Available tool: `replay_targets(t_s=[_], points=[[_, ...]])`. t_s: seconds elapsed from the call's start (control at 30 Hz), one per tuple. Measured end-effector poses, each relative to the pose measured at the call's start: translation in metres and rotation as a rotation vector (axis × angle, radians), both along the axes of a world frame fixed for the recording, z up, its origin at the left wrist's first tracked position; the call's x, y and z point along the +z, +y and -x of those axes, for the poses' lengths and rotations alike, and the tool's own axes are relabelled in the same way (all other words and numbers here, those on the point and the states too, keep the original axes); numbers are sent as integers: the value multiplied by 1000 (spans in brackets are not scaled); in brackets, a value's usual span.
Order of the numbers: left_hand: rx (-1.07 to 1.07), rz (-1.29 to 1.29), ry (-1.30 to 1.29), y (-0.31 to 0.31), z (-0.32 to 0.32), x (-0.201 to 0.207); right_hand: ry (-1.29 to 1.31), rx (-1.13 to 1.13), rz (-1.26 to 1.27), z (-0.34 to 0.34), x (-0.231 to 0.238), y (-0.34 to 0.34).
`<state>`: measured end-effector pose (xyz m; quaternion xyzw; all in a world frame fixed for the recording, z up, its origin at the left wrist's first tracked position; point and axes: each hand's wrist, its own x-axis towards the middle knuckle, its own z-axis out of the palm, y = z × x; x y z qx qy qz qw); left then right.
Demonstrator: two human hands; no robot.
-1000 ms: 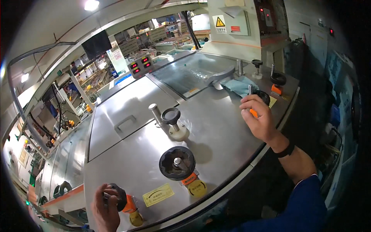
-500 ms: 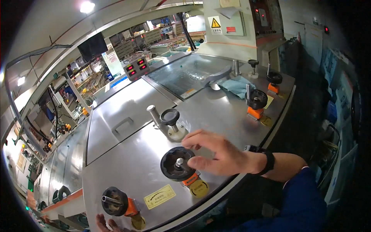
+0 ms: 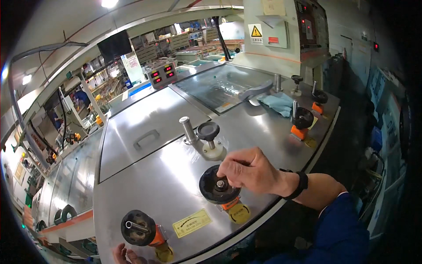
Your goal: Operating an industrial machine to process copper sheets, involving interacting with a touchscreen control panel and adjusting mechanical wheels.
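Note:
My right hand [image 3: 250, 171], with a dark band on its wrist, closes its fingers at the upper right rim of a black handwheel [image 3: 210, 193]. The fist hides that part of the rim and whatever grip sits there. A metal hub shows at the wheel's middle, and an orange block [image 3: 230, 203] lies under it. At the lower edge, my left hand [image 3: 126, 255] shows only some fingers, apart and holding nothing visible. They are beside another black handwheel [image 3: 135, 233] with a metal crank peg. Between the wheels is a yellow label [image 3: 192, 223] on the steel top [image 3: 145, 189].
A black knob [image 3: 208, 130] and a metal post [image 3: 187, 128] rise beyond the near wheel. Farther right stand more handwheels [image 3: 302, 118] and a blue cloth [image 3: 278, 104]. A glass cover [image 3: 224, 88], a lid handle [image 3: 146, 138] and red-digit displays [image 3: 162, 76] lie farther back.
My right hand has gone from open fingers to a closed grip at the handwheel's rim. The whole view has shifted slightly; my left hand stays beside the left wheel.

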<state>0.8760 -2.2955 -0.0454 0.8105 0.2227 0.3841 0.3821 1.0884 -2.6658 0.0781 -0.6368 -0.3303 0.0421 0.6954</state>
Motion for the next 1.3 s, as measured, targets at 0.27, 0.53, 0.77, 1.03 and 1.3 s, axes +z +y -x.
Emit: replay_targets(t_s=[0.27,0.53,0.77,1.03,1.3], points=[[-29,-88,-63,-27,-6,23,151,-43,-11,-41,9,21],[-45,-129,-89,-15,-10,8,-336,-80,329,-61,17,80],[-64,-202,-96,-1,-6,-7,-333,117,384,-38,19,91],[-67,61,-84,-6,-1,-1,-469,-183,261,-53,15,24],[-182,32,-90,1,-11,-12,-683,-1395,392,-140,15,-280]])
